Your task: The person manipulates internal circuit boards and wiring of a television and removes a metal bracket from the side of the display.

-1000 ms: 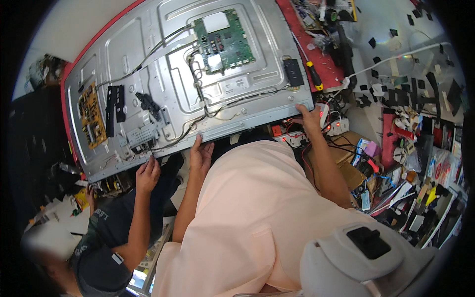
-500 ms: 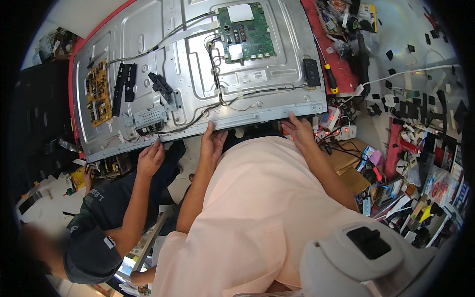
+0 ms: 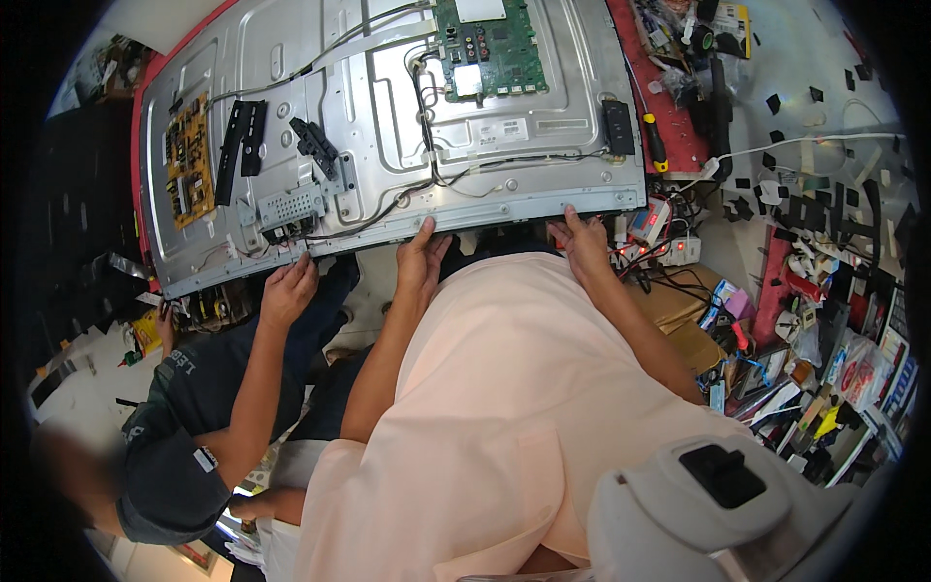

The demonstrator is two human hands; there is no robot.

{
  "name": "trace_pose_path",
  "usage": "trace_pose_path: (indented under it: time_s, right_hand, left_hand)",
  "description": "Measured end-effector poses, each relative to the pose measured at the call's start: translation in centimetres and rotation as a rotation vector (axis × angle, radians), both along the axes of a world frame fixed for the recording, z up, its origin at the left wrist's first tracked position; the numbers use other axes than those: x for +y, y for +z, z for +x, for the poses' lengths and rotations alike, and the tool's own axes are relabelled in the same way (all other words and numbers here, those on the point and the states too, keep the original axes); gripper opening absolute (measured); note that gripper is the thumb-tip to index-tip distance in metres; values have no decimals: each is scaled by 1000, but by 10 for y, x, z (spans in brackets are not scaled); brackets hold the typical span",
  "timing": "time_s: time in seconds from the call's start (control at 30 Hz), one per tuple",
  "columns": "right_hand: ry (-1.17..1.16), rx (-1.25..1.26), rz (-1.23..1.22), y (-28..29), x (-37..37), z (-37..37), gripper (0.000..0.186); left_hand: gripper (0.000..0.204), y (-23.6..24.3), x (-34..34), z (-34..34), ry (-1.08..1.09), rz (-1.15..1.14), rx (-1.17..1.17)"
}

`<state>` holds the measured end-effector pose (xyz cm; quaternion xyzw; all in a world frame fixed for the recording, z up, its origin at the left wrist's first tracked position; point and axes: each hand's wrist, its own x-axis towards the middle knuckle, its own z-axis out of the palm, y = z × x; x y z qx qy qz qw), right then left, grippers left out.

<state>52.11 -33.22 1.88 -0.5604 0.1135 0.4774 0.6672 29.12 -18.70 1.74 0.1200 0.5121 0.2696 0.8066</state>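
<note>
A large flat-screen television [image 3: 378, 126] lies with its bare metal back facing up. My left hand [image 3: 419, 264] grips its near edge around the middle, thumb on top and the other fingers bent at or under the rim. Farther right, my right hand [image 3: 585, 246] holds the same edge in the same way. On the metal back are a green circuit board [image 3: 497, 60], a brown power board [image 3: 187, 165], black cables [image 3: 427, 136] and a small black speaker [image 3: 616, 127]. What lies beneath the edge at my fingertips is hidden.
A co-worker's hand [image 3: 288, 289] is at the near edge, left of mine. Loose black brackets [image 3: 242, 145] lie on the metal. A screwdriver [image 3: 657, 144] rests on the red surface [image 3: 679, 131] at right. Power strips [image 3: 679, 250] and crowded small parts [image 3: 805, 359] are at lower right.
The television's near edge, my hands and the co-worker's hand sit slightly higher in the picture. The view has shifted a little too. Both my hands keep their hold.
</note>
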Motion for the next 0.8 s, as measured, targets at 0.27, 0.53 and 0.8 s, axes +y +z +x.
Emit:
trace_pose_path:
  time_s: [0.27, 0.53, 0.8]
  right_hand:
    - [51, -49, 7, -2, 4, -9, 40]
    - [-79, -24, -27, -1, -3, -3, 42]
    - [-235, 6, 56, -2, -15, 24, 29]
  left_hand:
    - [31, 1, -3, 4, -49, -46, -59]
    - [34, -4, -6, 7, -70, 0, -40]
    - [27, 9, 0, 15, -105, -47, -12]
